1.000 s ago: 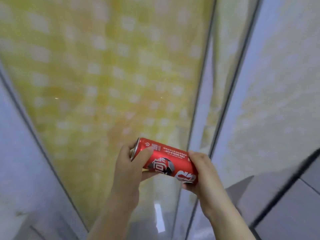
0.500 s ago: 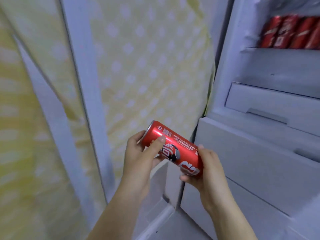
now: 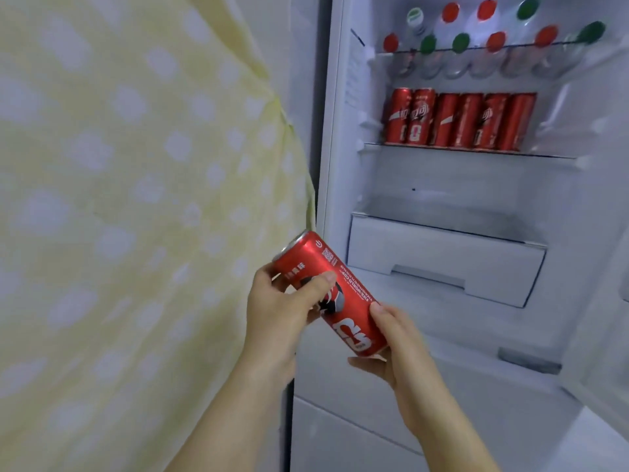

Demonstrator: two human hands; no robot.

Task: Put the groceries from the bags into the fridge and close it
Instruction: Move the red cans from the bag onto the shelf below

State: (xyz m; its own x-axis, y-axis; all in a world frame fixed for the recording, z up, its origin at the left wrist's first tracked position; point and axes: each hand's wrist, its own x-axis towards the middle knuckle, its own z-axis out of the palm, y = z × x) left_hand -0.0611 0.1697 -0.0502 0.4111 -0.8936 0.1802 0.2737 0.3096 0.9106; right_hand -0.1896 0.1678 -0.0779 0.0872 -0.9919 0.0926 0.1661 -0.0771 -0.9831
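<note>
Red slim metal drink can (image 3: 332, 294): held tilted in front of the open fridge, outside the compartment and lower than its shelves; top end up and to the left, base down and to the right.
Left hand (image 3: 282, 318): wrapped round the can's upper half, thumb lying across the printed side.
Right hand (image 3: 398, 349): clamped on the base end, thumb along the side, fingers curled beneath.
White fridge (image 3: 340, 131): door open, interior lit.
Row of red cans (image 3: 459, 120): upright on a glass shelf (image 3: 551, 155), filling its left and middle.
Clear bottles with red and green caps (image 3: 476, 39): on the shelf above.
White plastic drawer (image 3: 442, 257): closed, lower down.
Yellow cloth with white dots (image 3: 136, 199): hangs at the left, its edge just beside the fridge frame, behind the held can's top.
</note>
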